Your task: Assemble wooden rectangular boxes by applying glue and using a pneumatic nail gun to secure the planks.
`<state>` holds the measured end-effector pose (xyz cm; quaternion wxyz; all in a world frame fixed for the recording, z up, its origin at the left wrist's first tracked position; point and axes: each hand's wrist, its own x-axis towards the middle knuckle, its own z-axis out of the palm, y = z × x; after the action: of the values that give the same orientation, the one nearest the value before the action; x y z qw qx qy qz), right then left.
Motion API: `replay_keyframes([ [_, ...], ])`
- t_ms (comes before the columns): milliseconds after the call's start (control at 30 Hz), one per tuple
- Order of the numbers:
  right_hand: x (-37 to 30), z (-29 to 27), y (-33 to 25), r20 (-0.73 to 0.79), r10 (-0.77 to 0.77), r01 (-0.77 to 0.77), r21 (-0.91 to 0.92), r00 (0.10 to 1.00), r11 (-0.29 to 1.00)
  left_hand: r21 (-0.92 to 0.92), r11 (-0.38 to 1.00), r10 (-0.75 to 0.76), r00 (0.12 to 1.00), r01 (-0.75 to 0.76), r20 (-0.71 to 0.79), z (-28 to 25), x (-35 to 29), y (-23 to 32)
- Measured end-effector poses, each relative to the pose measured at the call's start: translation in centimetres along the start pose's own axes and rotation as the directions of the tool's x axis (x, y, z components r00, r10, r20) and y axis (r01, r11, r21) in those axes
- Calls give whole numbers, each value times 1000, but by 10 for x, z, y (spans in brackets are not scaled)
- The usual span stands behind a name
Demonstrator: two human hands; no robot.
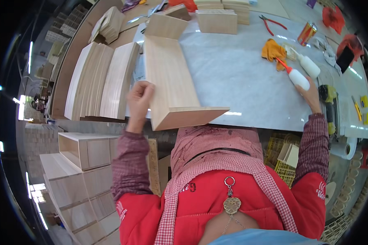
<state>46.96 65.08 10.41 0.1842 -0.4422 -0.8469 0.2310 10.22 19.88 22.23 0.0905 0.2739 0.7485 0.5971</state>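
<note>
A pale wooden frame (169,69), a long board with a short panel standing at each end, lies on the table in front of me, its near end at the table's edge. My left hand (139,98) is closed at the frame's left edge, its curled fingers against the wood; the fingertips are partly hidden. At the right, my right hand (310,94) is wrapped round a white squeeze bottle (298,79) with a red nozzle. The bottle is tilted, and its nozzle points to the far left, over an orange cloth (274,51). Close beside it is a second white bottle (309,66) with a pale nozzle.
Stacked boards (90,79) stand left of the frame; small panels (217,21) are piled at the back. Red-handled pliers (270,25), a drink can (307,33), a phone (345,58) and a yellow-and-black power tool (328,94) lie to the right. Wooden cabinets (84,171) stand lower left.
</note>
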Motion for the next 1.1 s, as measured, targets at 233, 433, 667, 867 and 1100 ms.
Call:
replay_keyframes([
  [233,-31,-14,-31,-29,472,-239,833,881,499,-171,979,-127,990,115,-60,19,-3,-110],
  [433,-22,-24,-108,-28,397,4,998,917,63,269,953,-156,987,139,43,11,9,-116],
  [667,68,49,-292,162,-36,-160,985,986,60,556,737,360,919,-385,160,10,9,-126],
  [867,123,130,-418,190,-180,-152,967,965,202,563,728,258,917,-392,305,11,11,-131],
  [1100,153,175,-483,171,-242,-100,955,955,279,537,761,226,925,-364,306,12,13,-125],
])
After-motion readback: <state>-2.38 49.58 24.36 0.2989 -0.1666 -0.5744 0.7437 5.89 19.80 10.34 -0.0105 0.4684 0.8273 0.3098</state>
